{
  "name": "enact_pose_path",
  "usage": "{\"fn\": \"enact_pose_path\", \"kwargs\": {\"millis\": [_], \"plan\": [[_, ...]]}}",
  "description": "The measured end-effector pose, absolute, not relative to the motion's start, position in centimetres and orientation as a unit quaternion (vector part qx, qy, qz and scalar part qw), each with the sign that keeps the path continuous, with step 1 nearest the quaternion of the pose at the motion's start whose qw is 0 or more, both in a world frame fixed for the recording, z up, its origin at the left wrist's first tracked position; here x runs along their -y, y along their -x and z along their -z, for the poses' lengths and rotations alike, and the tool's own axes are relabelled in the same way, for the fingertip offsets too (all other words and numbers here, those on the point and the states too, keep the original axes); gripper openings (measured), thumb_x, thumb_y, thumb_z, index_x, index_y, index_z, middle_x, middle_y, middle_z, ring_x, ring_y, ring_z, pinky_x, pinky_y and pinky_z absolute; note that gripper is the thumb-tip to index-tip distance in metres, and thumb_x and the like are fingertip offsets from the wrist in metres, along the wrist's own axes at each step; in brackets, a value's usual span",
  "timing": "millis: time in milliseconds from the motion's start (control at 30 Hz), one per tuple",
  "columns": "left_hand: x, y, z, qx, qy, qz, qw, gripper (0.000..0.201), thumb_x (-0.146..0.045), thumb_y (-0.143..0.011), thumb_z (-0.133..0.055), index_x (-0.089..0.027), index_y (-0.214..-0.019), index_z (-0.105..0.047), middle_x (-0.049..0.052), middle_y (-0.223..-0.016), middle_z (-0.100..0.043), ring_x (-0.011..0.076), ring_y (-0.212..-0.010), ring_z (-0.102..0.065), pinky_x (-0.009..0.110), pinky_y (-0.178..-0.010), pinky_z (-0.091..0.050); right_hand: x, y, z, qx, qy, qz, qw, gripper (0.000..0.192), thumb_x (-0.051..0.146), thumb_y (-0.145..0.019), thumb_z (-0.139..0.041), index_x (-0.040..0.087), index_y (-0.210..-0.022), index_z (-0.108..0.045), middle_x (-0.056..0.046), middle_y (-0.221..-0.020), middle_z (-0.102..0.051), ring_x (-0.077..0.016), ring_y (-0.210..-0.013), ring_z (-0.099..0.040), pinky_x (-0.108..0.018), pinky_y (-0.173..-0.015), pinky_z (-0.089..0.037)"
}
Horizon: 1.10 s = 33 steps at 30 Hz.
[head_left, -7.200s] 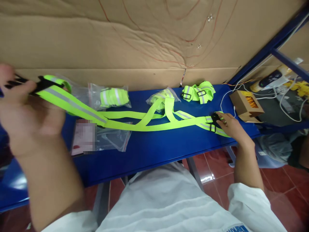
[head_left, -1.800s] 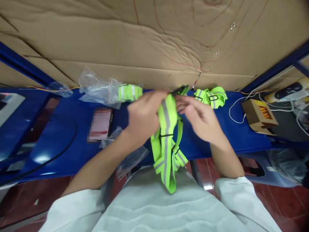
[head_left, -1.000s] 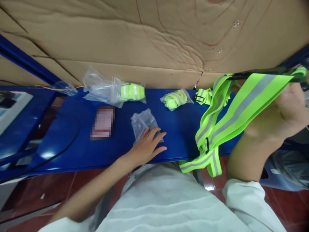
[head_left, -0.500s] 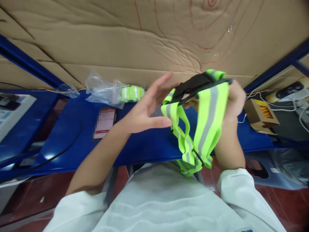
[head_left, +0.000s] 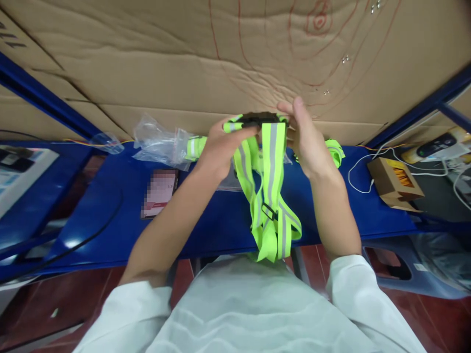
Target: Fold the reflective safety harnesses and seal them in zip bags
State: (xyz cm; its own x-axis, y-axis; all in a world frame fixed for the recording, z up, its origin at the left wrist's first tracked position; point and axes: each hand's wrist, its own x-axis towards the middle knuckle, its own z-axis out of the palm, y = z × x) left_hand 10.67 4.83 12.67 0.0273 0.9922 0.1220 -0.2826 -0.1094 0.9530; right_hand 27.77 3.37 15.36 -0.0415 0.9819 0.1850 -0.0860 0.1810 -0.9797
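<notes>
Reflective straps (head_left: 270, 196) | left hand (head_left: 221, 147) rejoined right hand (head_left: 305, 142) (top grip)

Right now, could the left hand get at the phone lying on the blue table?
Probably yes. The phone lies uncovered on the table, left of the left hand, with nothing between them; but that hand's grip is on the reflective strap, so it must let go first.

left hand (head_left: 220, 147) raised, fingers curled, pinching | right hand (head_left: 306, 138) raised opposite, fingertips gripping | both forearms angled inward, far ends near
</notes>
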Motion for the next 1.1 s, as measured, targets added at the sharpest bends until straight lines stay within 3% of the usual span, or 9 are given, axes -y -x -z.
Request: {"fn": "enact_pose_path", "kwargs": {"millis": [100, 200, 300, 367, 467, 667, 833, 1000, 1100], "plan": [[-6.0, -10.5, -13.9, -0.343, -0.476, -0.625, 0.515, 0.025, -0.024, -0.073, -0.085, -0.021, -0.094, -0.071, 0.001, -0.094, -0.076, 0.0237, -0.102, -0.071, 0.039, -0.093, -0.057, -3.1, -27.2, -15.6, 0.643, 0.397, -0.401, 0.518, 0.039, 0.058, -0.084, -0.082, 0.031, -0.110, -0.072, 0.000, -0.133, -0.072, -0.0234, -0.142, -0.058, -0.036, -0.116, -0.054], [-5.8, -9.8, -14.6, -0.333, -0.487, -0.614, 0.524, 0.021, -0.022, -0.077, -0.082, -0.023, -0.092, -0.068, -0.001, -0.091, -0.073, 0.0206, -0.098, -0.071, 0.037, -0.089, -0.057, -3.0, -26.5, -15.6, 0.674, 0.367, -0.425, 0.481, 0.032, 0.053, -0.082, -0.086, 0.029, -0.099, -0.073, -0.001, -0.113, -0.078, -0.0254, -0.126, -0.068, -0.039, -0.104, -0.062], [-5.6, -8.9, -14.4, -0.313, -0.493, -0.527, 0.617, 0.017, -0.025, -0.082, -0.080, -0.020, -0.095, -0.070, 0.003, -0.094, -0.073, 0.0195, -0.091, -0.074, 0.035, -0.085, -0.059, -3.7, -26.3, -15.5, 0.638, 0.342, -0.465, 0.509, 0.024, 0.050, -0.090, -0.080, 0.027, -0.087, -0.073, -0.001, -0.097, -0.078, -0.0238, -0.110, -0.074, -0.038, -0.093, -0.066], [-5.8, -8.4, -13.8, -0.280, -0.497, -0.490, 0.659, 0.015, -0.029, -0.091, -0.073, -0.017, -0.100, -0.072, 0.005, -0.100, -0.074, 0.0205, -0.098, -0.075, 0.035, -0.090, -0.061, -4.5, -26.5, -15.3, 0.605, 0.323, -0.504, 0.525, 0.020, 0.043, -0.092, -0.079, 0.025, -0.085, -0.073, -0.001, -0.093, -0.078, -0.0223, -0.100, -0.076, -0.037, -0.090, -0.066], [-6.3, -8.5, -12.6, -0.261, -0.507, -0.464, 0.678, 0.027, -0.042, -0.098, -0.068, -0.017, -0.107, -0.074, 0.007, -0.105, -0.076, 0.0253, -0.108, -0.076, 0.038, -0.095, -0.062, -5.9, -27.2, -14.9, 0.561, 0.323, -0.538, 0.540, 0.018, 0.041, -0.092, -0.077, 0.024, -0.087, -0.073, -0.002, -0.087, -0.078, -0.0213, -0.081, -0.076, -0.037, -0.078, -0.066], [-6.1, -9.9, -12.2, -0.296, -0.534, -0.411, 0.677, 0.050, -0.066, -0.097, -0.064, -0.019, -0.110, -0.074, 0.009, -0.100, -0.076, 0.0287, -0.100, -0.077, 0.040, -0.081, -0.065, -7.4, -28.3, -14.2, 0.561, 0.410, -0.487, 0.530, 0.027, 0.049, -0.091, -0.080, 0.024, -0.083, -0.074, -0.001, -0.069, -0.071, -0.0151, -0.056, -0.064, -0.029, -0.051, -0.056], [-5.4, -9.6, -12.6, -0.285, -0.563, -0.458, 0.626, 0.040, -0.048, -0.083, -0.087, -0.018, -0.105, -0.075, 0.009, -0.110, -0.077, 0.0263, -0.100, -0.076, 0.039, -0.086, -0.063, -6.9, -29.0, -14.6, 0.593, 0.385, -0.523, 0.475, 0.031, 0.051, -0.086, -0.084, 0.022, -0.085, -0.074, 0.001, -0.073, -0.072, -0.0143, -0.062, -0.069, -0.028, -0.057, -0.060], [-6.0, -8.1, -13.1, -0.277, -0.542, -0.452, 0.652, 0.033, -0.045, -0.091, -0.077, -0.017, -0.110, -0.075, 0.009, -0.100, -0.076, 0.0271, -0.098, -0.077, 0.044, -0.091, -0.063, -6.2, -30.4, -15.4, 0.601, 0.315, -0.591, 0.437, 0.029, 0.041, -0.082, -0.089, 0.020, -0.099, -0.078, -0.001, -0.094, -0.080, -0.0181, -0.084, -0.077, -0.034, -0.082, -0.069], [-5.9, -7.6, -13.6, -0.270, -0.546, -0.418, 0.674, 0.031, -0.041, -0.092, -0.076, -0.018, -0.111, -0.074, 0.006, -0.090, -0.072, 0.0244, -0.086, -0.075, 0.041, -0.081, -0.063, -6.1, -30.7, -15.7, 0.581, 0.303, -0.620, 0.432, 0.024, 0.036, -0.082, -0.088, 0.018, -0.095, -0.079, -0.002, -0.094, -0.081, -0.0145, -0.076, -0.076, -0.027, -0.075, -0.068]]}}
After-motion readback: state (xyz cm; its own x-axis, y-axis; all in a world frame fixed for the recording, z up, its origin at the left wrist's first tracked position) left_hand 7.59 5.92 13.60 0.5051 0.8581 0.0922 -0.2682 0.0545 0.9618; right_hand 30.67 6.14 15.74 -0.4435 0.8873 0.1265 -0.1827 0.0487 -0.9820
